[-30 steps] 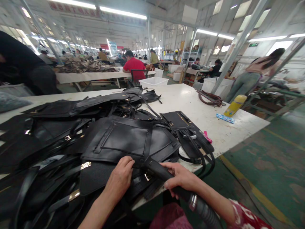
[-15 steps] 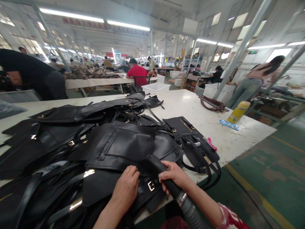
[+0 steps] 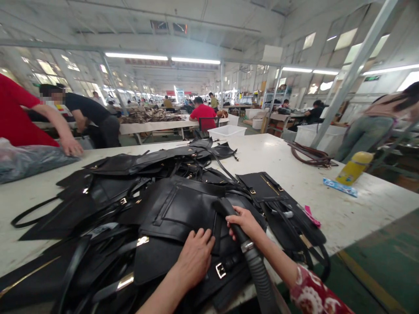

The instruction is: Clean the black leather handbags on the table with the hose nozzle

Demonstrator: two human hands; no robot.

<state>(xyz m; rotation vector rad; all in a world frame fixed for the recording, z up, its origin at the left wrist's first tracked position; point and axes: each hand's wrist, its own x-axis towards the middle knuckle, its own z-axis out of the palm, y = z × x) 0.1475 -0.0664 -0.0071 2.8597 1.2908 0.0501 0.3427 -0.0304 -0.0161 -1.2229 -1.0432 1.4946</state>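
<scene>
My right hand is wrapped round a black vacuum-style nozzle, which joins a grey ribbed hose at a metal clamp. The nozzle's tip lies over the right side of a black leather bag panel with a stitched pocket. On the lower edge of that panel rests my left hand, palm down, with its fingers extended and slightly apart. A gold buckle on a black strap shows just right of my left hand. Other black bag pieces lie heaped around and under the panel.
On the white table are a bag with straps, coiled brown straps, a yellow bottle and a blue packet. At the left, a co-worker's hand touches a plastic-wrapped bundle.
The view has swung left, bringing a red-sleeved co-worker into sight. My left hand has shifted onto the panel's lower edge, its fingers flatter. The nozzle stays in my right hand, tip farther up the panel.
</scene>
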